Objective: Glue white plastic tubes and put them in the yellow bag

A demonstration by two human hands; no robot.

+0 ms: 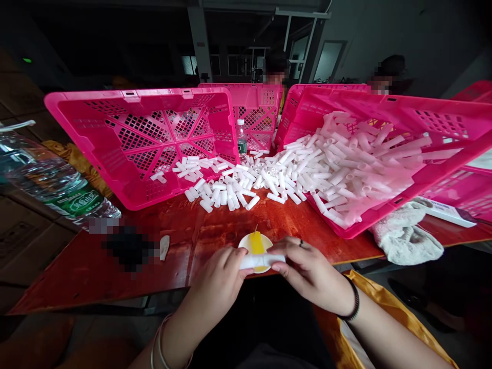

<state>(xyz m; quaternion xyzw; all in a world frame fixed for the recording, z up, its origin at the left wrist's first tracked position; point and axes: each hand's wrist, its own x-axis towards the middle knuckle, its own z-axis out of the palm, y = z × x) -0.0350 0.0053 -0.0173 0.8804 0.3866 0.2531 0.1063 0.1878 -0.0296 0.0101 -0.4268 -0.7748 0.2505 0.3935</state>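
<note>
Near the table's front edge, a short white plastic tube [263, 261] lies level between my two hands. My left hand [223, 271] pinches its left end with thumb and fingers. At the other end, my right hand [309, 269] is closed on it, thumb below and fingers above. Just behind the tube sits a small pale dish [244, 242] with a flat yellow piece [254, 243] in it, a thin stick rising from its top. My fingers and the tube partly cover the dish. Farther back, many similar white tubes [230, 197] lie loose in a heap on the table.
A tipped pink crate [138, 97] stands at left, another [430, 105] at right spills tubes. A small bottle [241, 141] stands between them. A large water bottle [57, 179] leans at far left. A grey cloth [407, 236] hangs over the right edge. People are beyond the crates.
</note>
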